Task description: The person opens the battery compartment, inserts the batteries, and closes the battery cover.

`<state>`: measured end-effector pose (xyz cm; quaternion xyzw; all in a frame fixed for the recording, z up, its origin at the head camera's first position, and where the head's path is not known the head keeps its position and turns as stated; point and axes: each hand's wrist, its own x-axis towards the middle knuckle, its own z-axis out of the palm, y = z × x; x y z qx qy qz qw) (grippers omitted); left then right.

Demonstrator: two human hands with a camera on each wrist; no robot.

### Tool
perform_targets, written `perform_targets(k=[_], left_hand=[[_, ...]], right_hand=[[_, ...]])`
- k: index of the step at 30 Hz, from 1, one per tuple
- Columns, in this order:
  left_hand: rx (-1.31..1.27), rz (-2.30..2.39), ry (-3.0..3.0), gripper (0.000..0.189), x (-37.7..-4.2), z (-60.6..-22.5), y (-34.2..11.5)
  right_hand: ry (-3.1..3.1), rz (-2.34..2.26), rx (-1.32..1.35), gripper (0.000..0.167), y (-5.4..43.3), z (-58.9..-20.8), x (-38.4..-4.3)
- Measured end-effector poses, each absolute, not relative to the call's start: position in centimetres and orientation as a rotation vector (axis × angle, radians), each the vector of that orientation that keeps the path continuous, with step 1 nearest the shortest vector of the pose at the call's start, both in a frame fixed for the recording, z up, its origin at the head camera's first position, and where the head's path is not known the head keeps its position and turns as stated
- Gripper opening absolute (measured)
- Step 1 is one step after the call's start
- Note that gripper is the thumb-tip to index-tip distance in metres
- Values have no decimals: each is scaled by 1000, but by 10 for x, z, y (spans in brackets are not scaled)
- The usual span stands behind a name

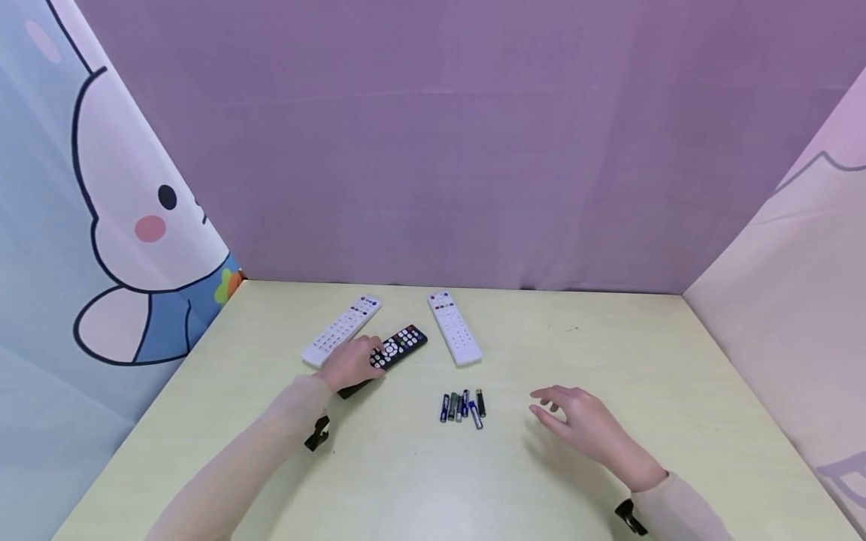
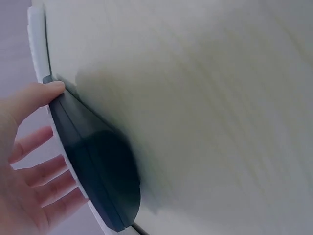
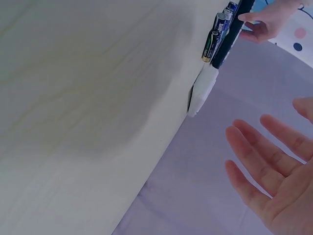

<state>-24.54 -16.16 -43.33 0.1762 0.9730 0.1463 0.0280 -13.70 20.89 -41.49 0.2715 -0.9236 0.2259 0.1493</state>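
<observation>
A black remote control (image 1: 406,343) lies slanted on the table, left of centre. My left hand (image 1: 348,364) grips it across its lower half, covering part of the buttons. From the left wrist, the thumb (image 2: 51,90) presses one long edge of the remote's dark body (image 2: 95,152), with the fingers on the far side. To the right of several small batteries (image 1: 462,406), my right hand (image 1: 587,425) hovers over the table, fingers loosely spread and holding nothing. Its relaxed fingers (image 3: 259,169) also show in the right wrist view.
A white remote control (image 1: 343,327) lies just beyond my left hand, and another white remote (image 1: 455,329) lies at the back centre. The pale wooden table (image 1: 649,353) ends at a purple cloth backdrop (image 1: 433,150). Printed cloths (image 1: 40,300) hang at both sides.
</observation>
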Motion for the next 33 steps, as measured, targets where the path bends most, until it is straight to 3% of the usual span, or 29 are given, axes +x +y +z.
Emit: perform_targets(k=[33], left_hand=[[331, 1557, 2527, 47, -222, -419, -165]], right_hand=[[-2637, 648, 832, 17, 205, -416, -138]])
